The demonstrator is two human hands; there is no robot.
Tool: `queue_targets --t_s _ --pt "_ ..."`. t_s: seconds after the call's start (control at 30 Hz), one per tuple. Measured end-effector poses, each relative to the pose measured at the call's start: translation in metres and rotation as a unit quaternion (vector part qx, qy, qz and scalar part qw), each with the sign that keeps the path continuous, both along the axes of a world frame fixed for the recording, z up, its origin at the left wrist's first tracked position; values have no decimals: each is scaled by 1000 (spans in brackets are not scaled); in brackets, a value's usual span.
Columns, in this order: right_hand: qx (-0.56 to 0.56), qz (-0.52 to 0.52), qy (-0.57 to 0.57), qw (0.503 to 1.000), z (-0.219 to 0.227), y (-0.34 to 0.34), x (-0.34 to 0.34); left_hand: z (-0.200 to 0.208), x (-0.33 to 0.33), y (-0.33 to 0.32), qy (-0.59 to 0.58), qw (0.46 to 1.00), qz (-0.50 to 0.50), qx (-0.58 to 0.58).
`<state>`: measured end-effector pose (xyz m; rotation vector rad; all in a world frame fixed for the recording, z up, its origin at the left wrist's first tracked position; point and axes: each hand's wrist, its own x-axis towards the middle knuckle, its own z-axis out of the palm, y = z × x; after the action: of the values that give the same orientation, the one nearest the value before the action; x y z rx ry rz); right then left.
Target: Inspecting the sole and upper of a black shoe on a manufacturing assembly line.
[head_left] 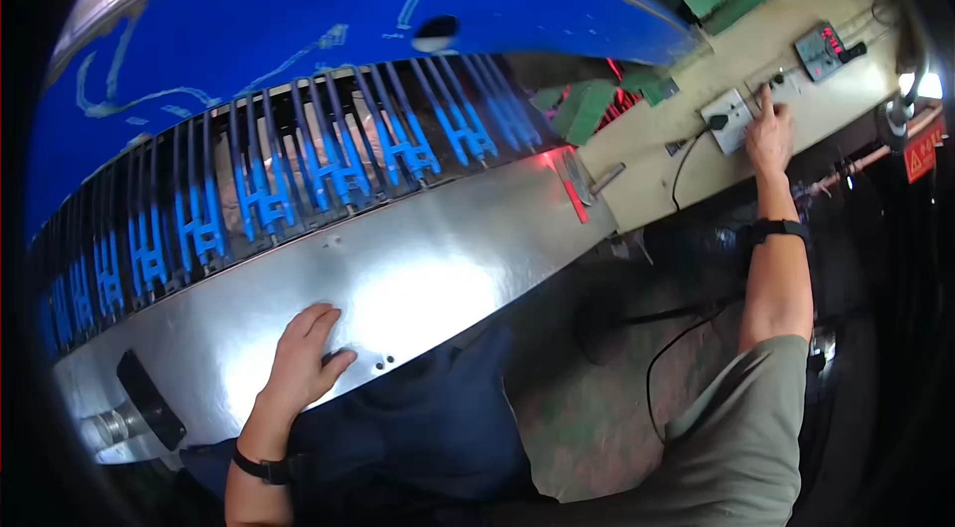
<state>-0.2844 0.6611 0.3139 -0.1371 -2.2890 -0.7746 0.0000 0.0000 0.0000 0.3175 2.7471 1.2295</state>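
Observation:
My left hand [306, 358] rests on a shiny metal bench top [448, 243], thumb apart from the fingers, with nothing held. Two small dark spots [384, 364] lie just right of it. Far off to the right, my right hand [769, 141] reaches out with the index finger stretched and the others bent. Its fingertip is at a pale switch box [786, 85], and the hand holds nothing. Beside it sits a white socket box [728, 121] with a black plug in it. Beyond is a small controller [821, 51] with a lit red display.
Along the bench runs a row of blue fork-shaped metal parts [333, 169] under a blue hood [288, 39]. A red-handled tool [572, 191] and a hammer-like tool [606, 179] lie by the bench's right end. A black flat-topped piece [149, 400] stands at the left. A black cable [652, 378] hangs below.

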Motion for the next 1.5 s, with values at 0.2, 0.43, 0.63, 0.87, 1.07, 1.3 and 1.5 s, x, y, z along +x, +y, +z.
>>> queue_targets --t_s 0.2,0.43,0.63,0.87,1.07,1.3,1.5 --pt "-91 -35 2 995 6 10 -25 -3 6 -2 54 998 -20 -26" --pt "-378 178 -139 898 -140 -136 103 -10 7 -5 50 998 -40 -24" --pt "-203 438 -505 716 -279 -382 337 -16 15 -9 61 997 -36 1" --pt "72 275 -629 723 -325 -413 400 0 25 -29 -2 1000 -20 -6" --pt "-77 356 -352 862 -262 -373 327 9 32 -39 -3 1000 -6 5" --pt "-161 179 -439 866 -275 -301 316 12 26 -17 15 1000 -7 11" --pt "-348 59 -433 829 -342 -215 301 -12 22 -11 45 998 41 -3"
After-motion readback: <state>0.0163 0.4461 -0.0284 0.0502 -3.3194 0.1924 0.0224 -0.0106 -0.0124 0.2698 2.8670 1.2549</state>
